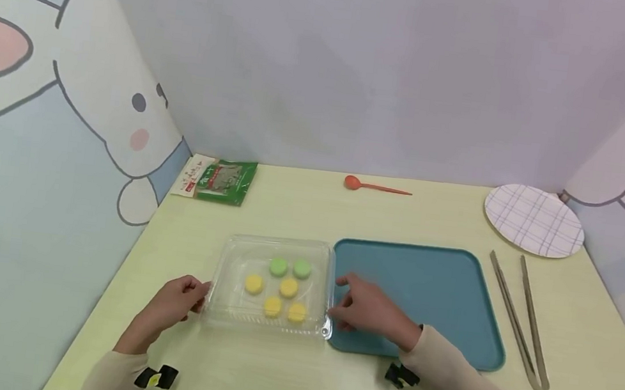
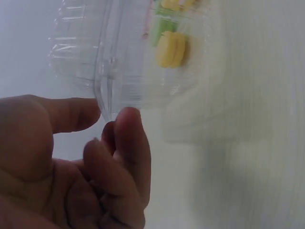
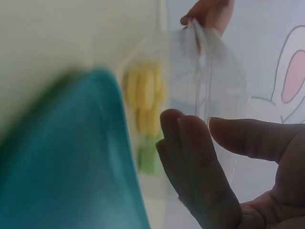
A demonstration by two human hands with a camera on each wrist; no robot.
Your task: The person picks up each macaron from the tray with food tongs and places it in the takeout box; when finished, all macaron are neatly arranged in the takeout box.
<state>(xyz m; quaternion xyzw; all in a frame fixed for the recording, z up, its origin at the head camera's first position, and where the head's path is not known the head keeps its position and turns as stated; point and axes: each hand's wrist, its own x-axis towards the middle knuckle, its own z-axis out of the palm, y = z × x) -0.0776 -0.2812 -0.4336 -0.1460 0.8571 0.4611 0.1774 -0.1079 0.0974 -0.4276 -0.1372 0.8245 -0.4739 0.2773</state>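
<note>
A clear plastic clamshell box (image 1: 235, 260) with its lid down sits on the table. Inside lie several yellow macarons (image 1: 273, 307) and two green macarons (image 1: 278, 267). My left hand (image 1: 175, 302) is at the box's left side; in the left wrist view, thumb and fingers pinch the rim of the box (image 2: 81, 43). At the opposite side, over the edge of the blue tray (image 1: 422, 297), is my right hand (image 1: 366, 307). The right wrist view has that thumb and fingertips on either side of the box's rim, pinching it.
Metal tongs (image 1: 523, 328) lie right of the tray. A checked oval plate (image 1: 534, 220) is at the back right, and an orange spoon (image 1: 377, 187) lies near the back wall. Green and white packets (image 1: 224, 180) lie at the back left. Walls (image 1: 361, 72) enclose three sides.
</note>
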